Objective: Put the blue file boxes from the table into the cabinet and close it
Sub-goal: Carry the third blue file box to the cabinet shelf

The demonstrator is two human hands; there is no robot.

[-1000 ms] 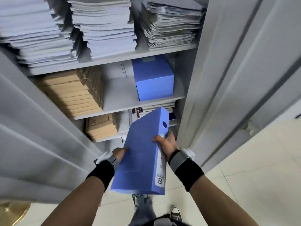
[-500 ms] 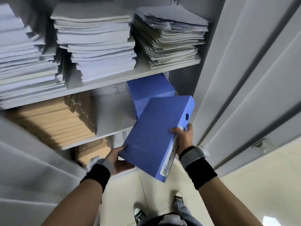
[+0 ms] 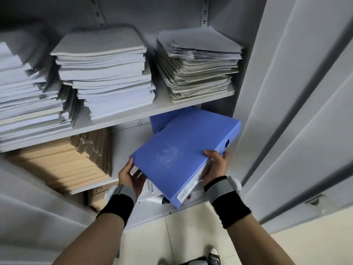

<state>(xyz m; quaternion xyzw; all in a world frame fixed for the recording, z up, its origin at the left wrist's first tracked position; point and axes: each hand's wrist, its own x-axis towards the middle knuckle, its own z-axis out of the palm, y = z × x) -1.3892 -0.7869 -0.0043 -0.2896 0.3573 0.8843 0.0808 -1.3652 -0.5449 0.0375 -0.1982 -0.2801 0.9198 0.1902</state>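
Two blue file boxes show. One blue file box [image 3: 183, 152] is held flat and tilted in front of the cabinet's [image 3: 246, 69] middle shelf [image 3: 131, 142], its far end reaching in over the shelf's right end and its near, labelled end hanging out past the shelf's front edge. The second blue box [image 3: 162, 119] already sits on that shelf at the back right, mostly hidden behind the held one, just under the upper shelf [image 3: 122, 116]

Both hands grip the held box. The left hand [image 3: 129, 177] is partly closed at the box's near left corner, thumb up along the edge, fingers curled underneath. The right hand [image 3: 215, 165] clamps the spine side near the round finger hole, thumb on the top face, fingers wrapped under. Each wrist carries one black wristband [image 3: 116, 207] with one grey strap [image 3: 221, 188] above it

On the upper shelf stand three stacks of paper: one white paper stack [image 3: 107, 73] in the middle, one greyer paper stack [image 3: 198, 66] toward the right end, one left paper stack [image 3: 26, 96] running off the left edge. On the middle shelf's left half lies one pile of brown envelopes [image 3: 63, 163]. Below it one brown carton [image 3: 97, 196] peeks out. Two open cabinet doors flank the view, the left door [image 3: 28, 217] and the right door [image 3: 298, 111]. One shoe [image 3: 214, 255] shows on the pale floor [image 3: 305, 241]
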